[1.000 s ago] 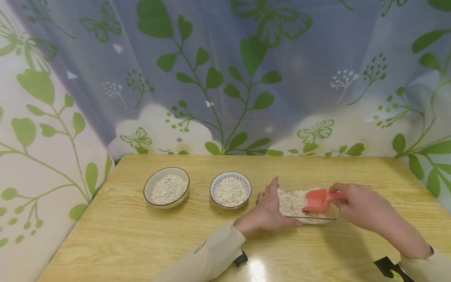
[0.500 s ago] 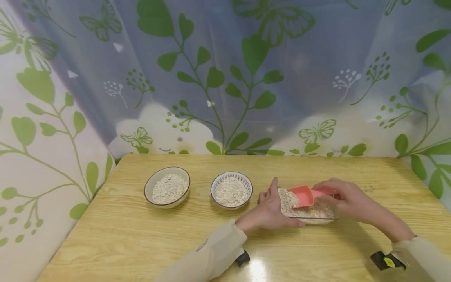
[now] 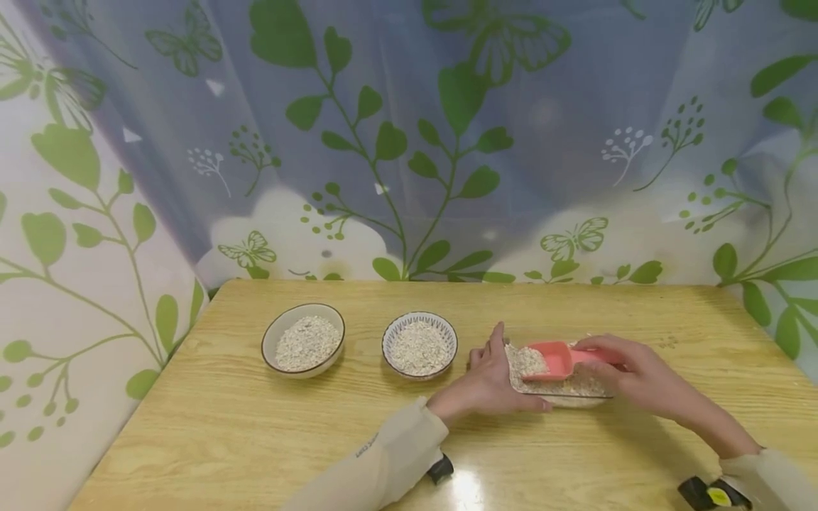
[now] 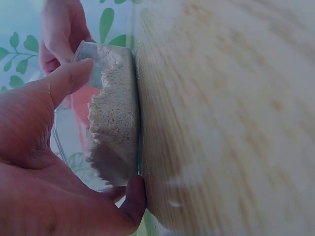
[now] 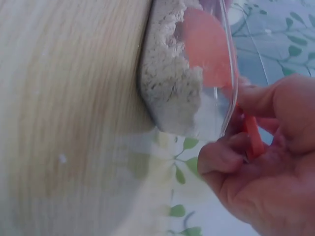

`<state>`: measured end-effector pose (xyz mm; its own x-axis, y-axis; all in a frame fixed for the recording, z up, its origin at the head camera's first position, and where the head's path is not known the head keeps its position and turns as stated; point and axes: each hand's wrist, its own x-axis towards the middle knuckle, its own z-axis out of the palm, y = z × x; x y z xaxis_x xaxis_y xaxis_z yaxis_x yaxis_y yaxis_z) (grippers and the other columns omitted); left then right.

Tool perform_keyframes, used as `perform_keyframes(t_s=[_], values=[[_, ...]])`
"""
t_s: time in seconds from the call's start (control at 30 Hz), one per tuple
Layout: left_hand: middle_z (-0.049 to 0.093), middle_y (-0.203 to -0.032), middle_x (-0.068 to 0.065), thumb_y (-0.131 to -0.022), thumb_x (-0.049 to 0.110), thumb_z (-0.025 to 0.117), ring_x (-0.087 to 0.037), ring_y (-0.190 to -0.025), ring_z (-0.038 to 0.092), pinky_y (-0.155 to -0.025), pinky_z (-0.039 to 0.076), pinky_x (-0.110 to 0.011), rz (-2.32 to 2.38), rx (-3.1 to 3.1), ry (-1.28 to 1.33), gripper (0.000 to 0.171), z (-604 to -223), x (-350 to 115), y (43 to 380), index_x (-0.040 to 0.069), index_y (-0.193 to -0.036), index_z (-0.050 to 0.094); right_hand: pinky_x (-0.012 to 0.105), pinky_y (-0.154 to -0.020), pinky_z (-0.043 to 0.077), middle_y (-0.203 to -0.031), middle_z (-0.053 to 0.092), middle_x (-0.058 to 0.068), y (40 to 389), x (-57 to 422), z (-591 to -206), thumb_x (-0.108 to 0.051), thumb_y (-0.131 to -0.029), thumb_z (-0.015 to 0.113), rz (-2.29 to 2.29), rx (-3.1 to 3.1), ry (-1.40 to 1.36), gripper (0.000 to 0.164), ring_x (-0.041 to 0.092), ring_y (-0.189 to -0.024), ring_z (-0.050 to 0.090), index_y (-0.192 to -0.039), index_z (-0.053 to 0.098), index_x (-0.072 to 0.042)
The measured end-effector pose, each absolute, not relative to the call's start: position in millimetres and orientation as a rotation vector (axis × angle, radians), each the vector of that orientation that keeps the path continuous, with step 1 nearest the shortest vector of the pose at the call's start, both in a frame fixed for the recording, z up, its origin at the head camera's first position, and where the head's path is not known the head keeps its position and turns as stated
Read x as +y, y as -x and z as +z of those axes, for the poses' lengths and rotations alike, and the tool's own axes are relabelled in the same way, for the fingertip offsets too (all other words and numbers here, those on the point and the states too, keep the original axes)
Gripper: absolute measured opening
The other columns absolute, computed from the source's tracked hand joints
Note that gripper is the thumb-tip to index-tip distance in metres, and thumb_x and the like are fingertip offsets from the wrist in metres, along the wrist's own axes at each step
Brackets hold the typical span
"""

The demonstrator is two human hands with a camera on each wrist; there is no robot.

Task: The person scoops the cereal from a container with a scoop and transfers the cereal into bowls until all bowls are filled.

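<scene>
A clear rectangular container (image 3: 565,399) of oat flakes (image 3: 522,360) stands on the table's right half. My left hand (image 3: 491,380) grips its left end, thumb along the near side and the other fingers at the end and beyond. The right hand (image 3: 639,370) holds a red scoop (image 3: 554,358) by its handle, over the container's right end. The scoop's bowl points left, inside the container against the oats. Through the clear wall (image 5: 211,115) in the right wrist view, the scoop's bowl shows beside the oats, and my fingers curl round the handle.
Left of the container stands a small patterned bowl (image 3: 420,344) of oats. Farther left is a larger dark-rimmed bowl (image 3: 303,341), also with oats. They all share a wooden table (image 3: 268,440). A leaf-printed curtain (image 3: 543,163) hangs behind it.
The right hand and scoop first move left through the container, then slightly back right, the scoop's tip staying by the oats on the left. My left hand keeps its hold.
</scene>
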<state>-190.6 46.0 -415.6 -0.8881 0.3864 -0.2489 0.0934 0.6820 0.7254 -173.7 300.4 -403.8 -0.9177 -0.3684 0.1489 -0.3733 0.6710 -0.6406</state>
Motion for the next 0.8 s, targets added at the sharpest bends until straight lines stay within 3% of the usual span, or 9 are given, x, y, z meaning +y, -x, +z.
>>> perform_keyframes(t_s=[0.17, 0.23, 0.3, 0.4, 0.53, 0.8], values=[[0.019, -0.172, -0.007, -0.071, 0.048, 0.092, -0.032, -0.155, 0.021, -0.117, 0.042, -0.058, 1.058, 2.496, -0.388, 0.139, -416.1, 44.5, 189.9, 0.028, -0.165, -0.008, 0.026, -0.065, 0.05, -0.13, 0.067, 0.01, 169.1, 314.0, -404.0, -0.025, -0.106, 0.057, 1.333, -2.95, -0.418, 0.034, -0.003, -0.093, 0.059, -0.137, 0.061, -0.012], [0.019, -0.172, -0.007, -0.071, 0.048, 0.092, -0.032, -0.154, 0.023, -0.116, 0.042, -0.057, 1.05, 2.506, -0.389, 0.139, -416.4, 44.8, 190.5, 0.027, -0.165, -0.007, 0.03, -0.058, 0.046, -0.108, 0.069, 0.001, 168.5, 320.4, -405.6, -0.025, -0.107, 0.054, 1.456, -2.915, -0.373, 0.036, 0.004, -0.075, 0.054, -0.139, 0.057, -0.009], [0.021, -0.171, -0.007, -0.07, 0.049, 0.092, -0.031, -0.152, 0.026, -0.116, 0.043, -0.055, 1.044, 2.519, -0.388, 0.139, -416.7, 44.8, 191.2, 0.027, -0.165, -0.007, 0.032, -0.052, 0.041, -0.088, 0.059, -0.009, 168.4, 327.0, -407.6, -0.023, -0.109, 0.05, 1.601, -2.837, -0.376, 0.034, 0.015, -0.061, 0.041, -0.14, 0.055, -0.009], [0.023, -0.171, -0.007, -0.07, 0.05, 0.092, -0.031, -0.151, 0.028, -0.116, 0.043, -0.053, 1.03, 2.535, -0.39, 0.139, -417.5, 45.0, 192.0, 0.028, -0.165, -0.007, 0.038, -0.049, 0.029, -0.076, 0.041, -0.008, 167.8, 335.2, -413.1, -0.015, -0.11, 0.045, 1.846, -2.648, -0.428, 0.029, 0.027, -0.057, 0.026, -0.137, 0.056, -0.014], [0.025, -0.169, -0.008, -0.071, 0.05, 0.092, -0.032, -0.152, 0.027, -0.118, 0.041, -0.053, 1.021, 2.541, -0.405, 0.136, -417.1, 44.8, 192.4, 0.029, -0.165, -0.005, 0.042, -0.056, 0.02, -0.083, 0.049, -0.007, 167.3, 341.4, -419.2, -0.003, -0.11, 0.038, 2.174, -2.324, -0.558, 0.036, 0.029, -0.065, 0.025, -0.134, 0.06, -0.017], [0.026, -0.168, -0.009, -0.072, 0.05, 0.091, -0.034, -0.153, 0.026, -0.118, 0.041, -0.052, 1.02, 2.539, -0.429, 0.134, -415.8, 44.3, 192.7, 0.031, -0.165, -0.004, 0.04, -0.06, 0.022, -0.09, 0.054, -0.007, 163.3, 342.8, -413.6, 0.005, -0.108, 0.036, 2.251, -2.157, -0.608, 0.039, 0.026, -0.068, 0.025, -0.134, 0.06, -0.012]])
